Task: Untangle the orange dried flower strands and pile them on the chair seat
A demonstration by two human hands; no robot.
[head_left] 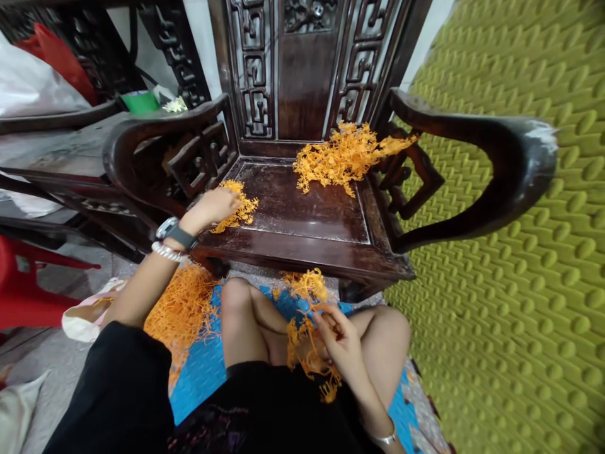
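On the seat of the carved wooden armchair, the left hand touches a small orange cord heap; I cannot tell whether its fingers grip any. Above the crossed legs, the right hand's fingers pinch a knotted orange strand. A larger orange heap lies back right.

The chair is finished in dark reddish brown; its back is patterned with angular fretwork. Yellow-orange is shown by the tangled strands, deeper orange by the loose pile. The matting is coloured yellow-green (rows of raised ovals and braided ridges are embossed); blue is displayed by the floor sheet, red by the stool
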